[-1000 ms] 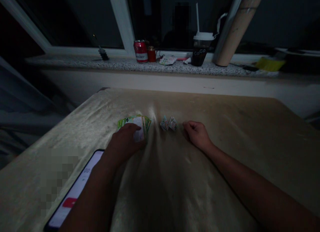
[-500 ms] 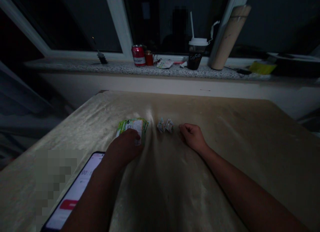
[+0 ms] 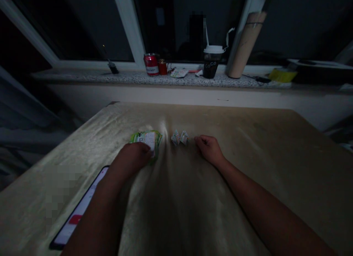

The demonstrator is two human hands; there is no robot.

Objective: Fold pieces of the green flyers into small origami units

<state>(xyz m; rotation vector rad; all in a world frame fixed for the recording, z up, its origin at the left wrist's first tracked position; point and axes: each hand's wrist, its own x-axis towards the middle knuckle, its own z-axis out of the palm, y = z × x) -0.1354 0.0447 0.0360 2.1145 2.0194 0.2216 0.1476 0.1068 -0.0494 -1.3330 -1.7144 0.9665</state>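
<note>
“Checking orientation first: how did the green packet (image 3: pixel 149 137) lie?”

“It lay flat on the desk (image 3: pixel 248 138), left of centre, with its white label (image 3: pixel 150 138) facing up. Its far edge faced the window (image 3: pixel 171 35); its right edge slanted toward the near left. The left grip (image 3: pixel 134 157) covered the near-left part, so the long axis could not be determined.”

“State of that grip?”

“It rested on the packet, back of the hand up. Whether it was clamped could not be told; the underside was hidden.”

“And the folded patterned pieces (image 3: pixel 180 138)?”

“Two sat side by side between the hands, each directing a point toward the window. The right grip (image 3: pixel 209 149) was curled, fingertips together, just beside the right-hand piece and apart from it. Any content could not be seen.”

“Containers?”

“All stood on the windowsill (image 3: pixel 129 76). The lidded cup (image 3: pixel 210 65) carried a white lid (image 3: pixel 213 49) and an upright straw (image 3: pixel 207 37); its body appeared dark, contents indistinct. Left of it stood a red can (image 3: pixel 151 65), with a shorter red jar (image 3: pixel 162 67) just beside. Their contents could not be seen.”
</note>
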